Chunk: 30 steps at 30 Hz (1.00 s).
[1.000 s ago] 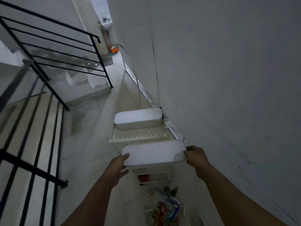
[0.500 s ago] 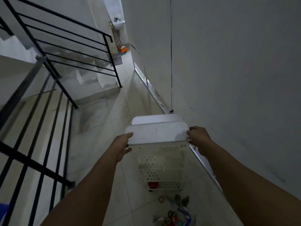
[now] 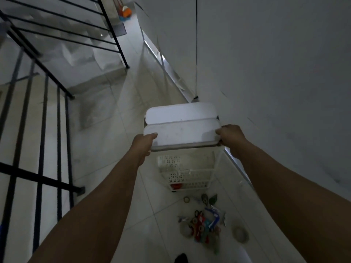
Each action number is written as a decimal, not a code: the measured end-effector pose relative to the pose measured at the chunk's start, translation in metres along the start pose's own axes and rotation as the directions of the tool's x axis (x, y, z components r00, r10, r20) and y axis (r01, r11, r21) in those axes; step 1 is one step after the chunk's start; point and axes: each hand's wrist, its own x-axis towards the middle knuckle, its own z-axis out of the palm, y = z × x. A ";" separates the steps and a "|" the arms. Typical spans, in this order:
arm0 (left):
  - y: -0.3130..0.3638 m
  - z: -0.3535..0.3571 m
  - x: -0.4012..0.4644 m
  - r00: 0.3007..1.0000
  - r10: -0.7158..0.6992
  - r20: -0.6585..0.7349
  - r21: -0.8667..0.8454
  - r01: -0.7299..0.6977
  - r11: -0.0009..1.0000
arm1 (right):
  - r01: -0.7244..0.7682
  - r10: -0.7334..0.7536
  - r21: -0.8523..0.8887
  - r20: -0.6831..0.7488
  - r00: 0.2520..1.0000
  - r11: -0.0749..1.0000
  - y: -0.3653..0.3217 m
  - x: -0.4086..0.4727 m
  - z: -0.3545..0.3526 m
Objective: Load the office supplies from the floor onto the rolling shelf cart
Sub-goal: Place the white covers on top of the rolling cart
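A white rolling shelf cart (image 3: 190, 179) stands against the wall on the right. Two white lidded boxes sit side by side on its top. My left hand (image 3: 144, 144) and my right hand (image 3: 229, 136) grip the two ends of the nearer white box (image 3: 182, 134). The farther white box (image 3: 181, 112) touches it from behind. A red thing (image 3: 176, 186) shows through the cart's bottom basket. On the floor in front of the cart lies a pile of office supplies (image 3: 204, 224): tape rolls, scissors, coloured clips.
A black stair railing (image 3: 43, 103) runs along the left, with steps going down behind it. A grey wall (image 3: 266, 73) closes the right side. The tiled corridor stretches ahead to an orange object (image 3: 126, 12). A tape roll (image 3: 240, 234) lies apart at the right.
The nearer white box went from in front of the cart up onto its top, beside the farther box. Both hands stayed on its ends. The view tilted down.
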 end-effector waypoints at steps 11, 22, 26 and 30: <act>-0.012 0.015 -0.015 0.953 0.068 -0.295 0.160 -0.021 0.987 | 0.056 -0.054 0.012 -0.091 0.994 0.998 0.019 -0.017 -0.012; -0.103 0.055 -0.051 0.954 0.089 -0.288 -0.025 -0.100 0.995 | -0.044 0.063 0.105 -0.185 0.981 0.994 0.114 -0.023 -0.041; -0.179 0.090 -0.039 0.993 -0.042 -0.107 0.055 0.048 0.997 | -0.133 0.144 0.079 -0.149 0.978 0.988 0.190 -0.010 -0.041; -0.265 0.131 -0.017 0.992 -0.129 -0.001 0.159 0.128 0.979 | -0.197 0.205 0.071 -0.133 0.970 0.978 0.279 0.011 -0.035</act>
